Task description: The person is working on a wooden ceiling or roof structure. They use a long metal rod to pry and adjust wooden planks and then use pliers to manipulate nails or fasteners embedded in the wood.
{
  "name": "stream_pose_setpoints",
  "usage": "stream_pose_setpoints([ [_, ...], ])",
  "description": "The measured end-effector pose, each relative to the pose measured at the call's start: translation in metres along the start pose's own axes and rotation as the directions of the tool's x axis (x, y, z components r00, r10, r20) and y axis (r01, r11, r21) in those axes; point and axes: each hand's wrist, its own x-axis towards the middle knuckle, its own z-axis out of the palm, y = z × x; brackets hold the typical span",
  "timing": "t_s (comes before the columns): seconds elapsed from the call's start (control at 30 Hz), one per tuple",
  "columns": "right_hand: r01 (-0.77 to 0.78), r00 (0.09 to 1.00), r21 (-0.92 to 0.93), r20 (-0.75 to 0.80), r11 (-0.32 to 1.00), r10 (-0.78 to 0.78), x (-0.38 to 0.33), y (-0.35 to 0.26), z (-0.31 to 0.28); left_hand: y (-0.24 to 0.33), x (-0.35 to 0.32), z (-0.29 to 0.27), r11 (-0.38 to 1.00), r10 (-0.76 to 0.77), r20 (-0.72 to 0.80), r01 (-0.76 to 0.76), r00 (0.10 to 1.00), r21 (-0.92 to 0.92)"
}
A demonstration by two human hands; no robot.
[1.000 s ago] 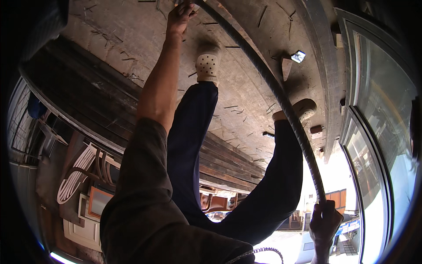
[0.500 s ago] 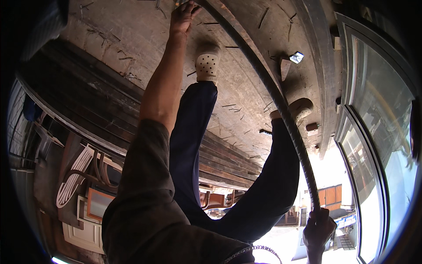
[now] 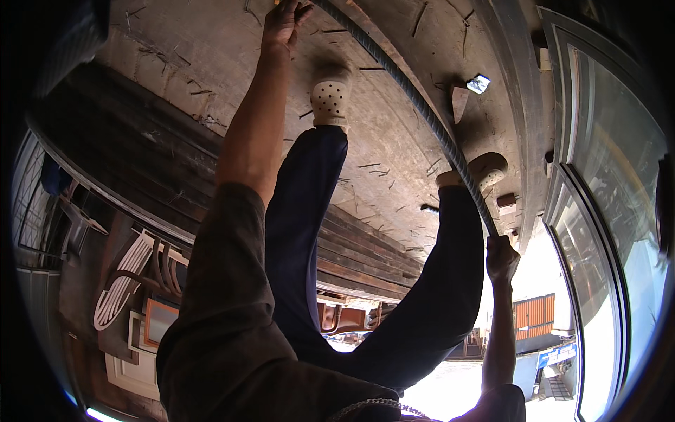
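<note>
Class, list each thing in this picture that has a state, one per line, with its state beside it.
Left hand: reached out, fingers on the far end of the bar.
Right hand: closed around the bar's near end.
Ribbed steel bar: bent in a curve, held at both ends.
Shoes: on the feet, planted on the dusty ground.

Construction site: rough concrete floor [image 3: 394,141], stacked timber planks [image 3: 365,246].

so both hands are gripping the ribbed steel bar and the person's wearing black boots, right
Not quite. The head view shows the left hand and the right hand on the ribbed steel bar as you say, but the footwear is pale perforated clogs, not black boots. The grip of the left hand near the frame edge is hard to judge.
</note>
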Motion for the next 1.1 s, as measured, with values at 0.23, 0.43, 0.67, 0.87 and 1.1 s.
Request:
stream_pose_setpoints([
  [0.23, -0.068, 0.997, 0.069, 0.026, 0.995, 0.066, 0.04, 0.052, 0.101, 0.005, -0.006, 0.02, 0.998, 0.021, -0.005, -0.02, 1.0, 0.061],
  [0.43, 0.077, 0.99, 0.12, -0.126, 0.99, -0.062, 0.072, 0.086, 0.167, 0.011, -0.021, 0.045, 0.992, 0.059, -0.065, -0.051, 0.996, 0.112],
  [0.67, 0.217, 0.931, 0.071, -0.315, 0.974, -0.184, 0.115, 0.11, 0.171, 0.0, -0.059, 0.086, 0.984, 0.147, -0.173, -0.126, 0.974, 0.124],
  [0.87, 0.157, 0.956, 0.058, -0.26, 0.986, -0.137, 0.118, 0.109, 0.178, -0.022, -0.055, 0.07, 0.948, 0.315, -0.263, -0.29, 0.912, 0.13],
  [1.1, -0.011, 0.956, -0.078, -0.293, 0.997, -0.012, 0.134, 0.11, 0.227, 0.004, -0.035, 0.073, 0.489, 0.524, 0.151, -0.441, 0.838, 0.753],
])
